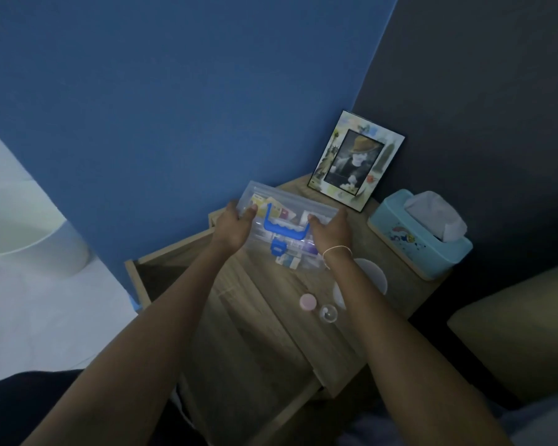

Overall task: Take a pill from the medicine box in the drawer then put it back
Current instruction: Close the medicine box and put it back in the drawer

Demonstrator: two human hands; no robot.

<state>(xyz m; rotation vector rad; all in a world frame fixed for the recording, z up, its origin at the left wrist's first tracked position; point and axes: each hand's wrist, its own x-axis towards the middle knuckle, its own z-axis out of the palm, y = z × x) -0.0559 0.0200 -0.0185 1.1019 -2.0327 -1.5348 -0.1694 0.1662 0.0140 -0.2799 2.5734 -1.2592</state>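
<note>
Centrally, the clear plastic medicine box with a blue handle and latch [285, 231] sits on the wooden bench [271, 317], its packet labels too blurred to read. Left hand [234, 225] and right hand [331, 228] grip its ends. Lower right lie a pink round lid [307, 301] and a clear small jar [328, 313]; right, a light-blue tissue box [419, 243] with unreadable print.

The medicine box [287, 226] looks like clear, smooth plastic with a faint sheen; its handle [285, 225] and clasp [278, 249] are opaque blue plastic, and printed paper or card packets show through the lid. The nightstand [264, 317] has a matt wood-grain surface, pale and fairly smooth. The tissue box [416, 246] is smooth light-blue plastic, with soft white tissue paper [435, 214] rising from it. The picture frame [356, 160] looks glossy and printed. 1 small pink cap [307, 301] looks plastic.
</note>
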